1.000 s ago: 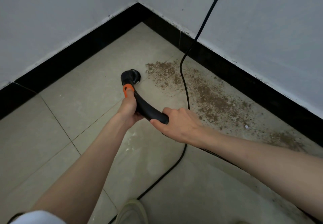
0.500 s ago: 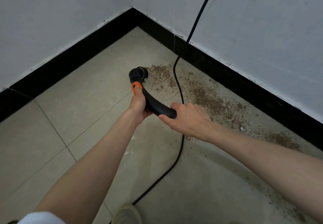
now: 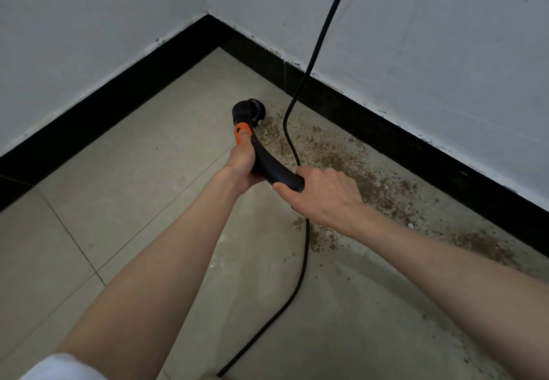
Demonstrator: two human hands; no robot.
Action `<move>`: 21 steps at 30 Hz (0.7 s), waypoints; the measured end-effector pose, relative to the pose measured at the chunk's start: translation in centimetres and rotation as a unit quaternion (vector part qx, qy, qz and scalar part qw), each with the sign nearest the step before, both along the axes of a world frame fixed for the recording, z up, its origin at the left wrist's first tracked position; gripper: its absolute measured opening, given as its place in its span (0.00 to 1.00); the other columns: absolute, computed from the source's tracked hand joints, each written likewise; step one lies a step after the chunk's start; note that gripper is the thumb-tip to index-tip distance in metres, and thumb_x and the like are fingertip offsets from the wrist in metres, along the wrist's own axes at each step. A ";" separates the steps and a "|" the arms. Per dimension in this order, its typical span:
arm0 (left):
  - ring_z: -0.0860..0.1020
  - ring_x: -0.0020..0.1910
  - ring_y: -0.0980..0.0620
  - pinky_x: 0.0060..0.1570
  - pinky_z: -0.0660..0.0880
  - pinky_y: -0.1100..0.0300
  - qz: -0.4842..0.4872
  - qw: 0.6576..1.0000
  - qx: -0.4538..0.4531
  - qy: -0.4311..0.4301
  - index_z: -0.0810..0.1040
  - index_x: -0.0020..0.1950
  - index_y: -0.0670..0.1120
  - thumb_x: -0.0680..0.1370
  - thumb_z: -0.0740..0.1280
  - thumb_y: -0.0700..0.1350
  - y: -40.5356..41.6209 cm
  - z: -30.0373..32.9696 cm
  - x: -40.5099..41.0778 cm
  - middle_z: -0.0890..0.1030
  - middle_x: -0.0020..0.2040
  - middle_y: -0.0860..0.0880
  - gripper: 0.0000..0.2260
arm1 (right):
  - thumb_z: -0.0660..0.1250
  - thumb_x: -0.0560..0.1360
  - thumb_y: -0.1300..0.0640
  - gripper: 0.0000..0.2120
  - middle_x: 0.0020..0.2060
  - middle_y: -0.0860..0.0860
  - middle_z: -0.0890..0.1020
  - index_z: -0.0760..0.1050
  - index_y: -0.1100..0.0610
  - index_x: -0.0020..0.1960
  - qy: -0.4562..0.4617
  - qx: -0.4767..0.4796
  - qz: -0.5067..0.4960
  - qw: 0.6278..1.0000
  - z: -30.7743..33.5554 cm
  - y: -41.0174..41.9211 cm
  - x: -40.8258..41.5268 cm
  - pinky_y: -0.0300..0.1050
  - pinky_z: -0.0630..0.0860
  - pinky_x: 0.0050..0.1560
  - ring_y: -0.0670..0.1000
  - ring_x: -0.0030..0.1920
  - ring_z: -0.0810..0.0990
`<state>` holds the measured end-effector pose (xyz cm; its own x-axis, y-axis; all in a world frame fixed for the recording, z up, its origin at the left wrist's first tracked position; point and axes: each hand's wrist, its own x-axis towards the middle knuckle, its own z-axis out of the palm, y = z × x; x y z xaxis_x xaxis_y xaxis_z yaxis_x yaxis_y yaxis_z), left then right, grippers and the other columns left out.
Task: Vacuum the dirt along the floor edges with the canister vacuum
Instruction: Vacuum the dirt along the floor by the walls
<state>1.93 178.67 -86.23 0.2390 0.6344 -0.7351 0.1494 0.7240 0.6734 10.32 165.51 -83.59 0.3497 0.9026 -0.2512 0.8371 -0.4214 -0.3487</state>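
gripping the black vacuum handle (image 3: 269, 166) with both hands curled round it, the brush nozzle (image 3: 248, 112) sits at the dirt's (image 3: 356, 169) near end, most of the strip along the baseboard (image 3: 416, 142) unvacuumed.

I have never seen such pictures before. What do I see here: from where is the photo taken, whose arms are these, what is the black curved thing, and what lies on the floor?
The picture comes from a camera worn on a person's head, looking down, so the two arms are that person's own. Both hands hold the black curved handle of a vacuum cleaner: the left hand grips it near the orange button, the right hand grips its back end. At the front sits a round brush nozzle, at the end of the brown dirt nearest the room corner. The dirt lies on the beige floor tiles along the black baseboard of the right wall. A black power cord hangs down the wall and runs across the floor.
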 end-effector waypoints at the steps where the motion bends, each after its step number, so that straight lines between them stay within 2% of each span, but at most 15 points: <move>1: 0.76 0.45 0.48 0.34 0.75 0.52 -0.005 1.000 0.002 0.001 0.65 0.69 0.43 0.80 0.52 0.62 0.2 0.1 0.4 0.76 0.49 0.45 0.27 | 0.54 0.75 0.32 0.21 0.32 0.48 0.71 0.69 0.50 0.46 0.000 0.000 -0.006 1.000 0.0 0.2 0.2 0.45 0.63 0.32 0.54 0.35 0.72; 5: 0.77 0.45 0.47 0.33 0.76 0.52 -0.031 0.999 0.007 -0.002 0.66 0.66 0.42 0.80 0.52 0.61 1.4 0.6 2.1 0.76 0.49 0.44 0.25 | 0.54 0.75 0.32 0.21 0.31 0.47 0.70 0.70 0.49 0.48 0.003 0.005 -0.037 0.999 -0.2 1.1 1.2 0.43 0.60 0.29 0.54 0.35 0.72; 10: 0.78 0.46 0.47 0.32 0.75 0.53 -0.063 0.998 0.012 -0.002 0.68 0.63 0.43 0.80 0.52 0.63 2.4 0.8 4.1 0.78 0.50 0.44 0.25 | 0.54 0.75 0.31 0.24 0.34 0.50 0.73 0.72 0.51 0.50 -0.010 0.008 -0.070 0.997 -0.6 2.1 2.1 0.46 0.68 0.35 0.56 0.37 0.74; 15: 0.78 0.45 0.47 0.31 0.75 0.55 -0.085 0.996 0.021 0.008 0.68 0.59 0.42 0.80 0.51 0.64 3.2 0.5 5.0 0.78 0.49 0.44 0.25 | 0.54 0.75 0.32 0.22 0.31 0.49 0.72 0.69 0.50 0.47 -0.010 0.016 -0.090 0.996 -0.9 2.5 2.4 0.45 0.67 0.32 0.55 0.35 0.74; 21: 0.77 0.45 0.48 0.32 0.74 0.54 -0.055 0.998 0.027 0.001 0.67 0.66 0.42 0.80 0.52 0.63 2.9 0.3 4.0 0.77 0.49 0.45 0.27 | 0.54 0.76 0.32 0.22 0.31 0.49 0.70 0.69 0.51 0.48 -0.022 0.023 -0.076 0.997 -0.5 2.0 1.5 0.46 0.65 0.35 0.55 0.35 0.71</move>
<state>5.93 181.61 -85.90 0.3080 0.6428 -0.7014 0.2279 0.6659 0.7103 11.85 167.52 -84.08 0.4936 0.8482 -0.1923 0.7791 -0.5295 -0.3357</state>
